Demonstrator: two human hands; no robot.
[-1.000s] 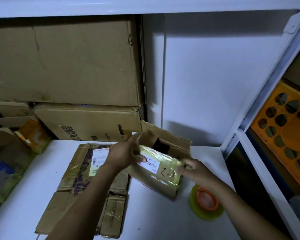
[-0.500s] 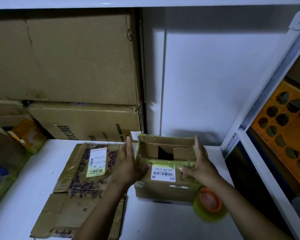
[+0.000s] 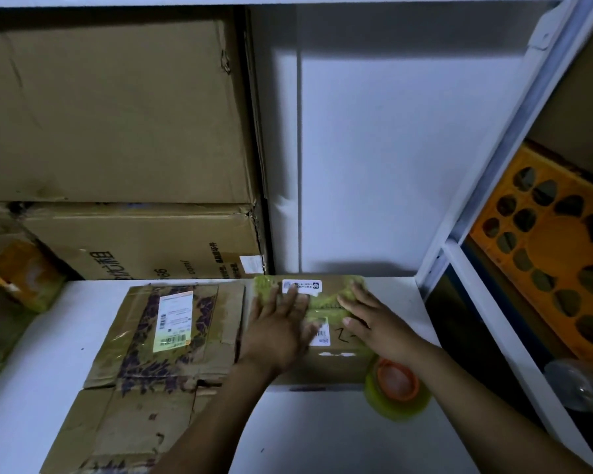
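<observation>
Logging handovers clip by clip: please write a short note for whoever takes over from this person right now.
Left hand: open, palm flat on top of the small box.
Right hand: open, flat on the same top, further right.
The box sits at the back of the white table, with flattened cardboard to its left. The tape roll lies by its near right corner, untouched.
Done: top pressed down under both palms.
Left: probably tape it shut or crush it flat; which one cannot be told.
</observation>
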